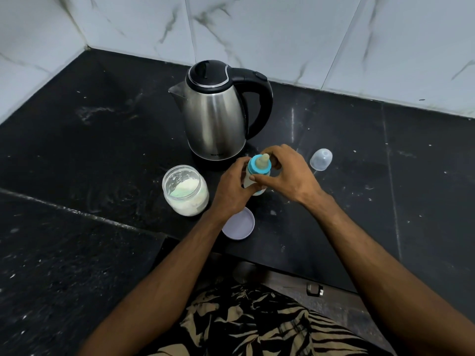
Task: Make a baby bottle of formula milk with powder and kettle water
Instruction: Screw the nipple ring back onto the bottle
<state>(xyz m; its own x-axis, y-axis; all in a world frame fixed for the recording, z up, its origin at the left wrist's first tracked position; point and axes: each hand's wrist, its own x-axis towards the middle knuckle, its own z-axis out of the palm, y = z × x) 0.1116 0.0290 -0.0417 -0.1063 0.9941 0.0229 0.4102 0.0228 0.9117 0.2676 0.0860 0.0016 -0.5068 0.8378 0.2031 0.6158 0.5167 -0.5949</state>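
A small baby bottle with a blue collar and a beige teat stands upright on the black counter, just in front of the steel kettle. My left hand grips the bottle's body from the left. My right hand curls round the blue collar from the right, thumb across the front. An open glass jar of white powder stands left of the bottle. Its pale lilac lid lies upturned near the counter's front edge.
The bottle's clear dome cap lies on the counter to the right of my hands. White marble-look tiled walls close the counter at the back and left. The counter's front edge drops off just below the lid.
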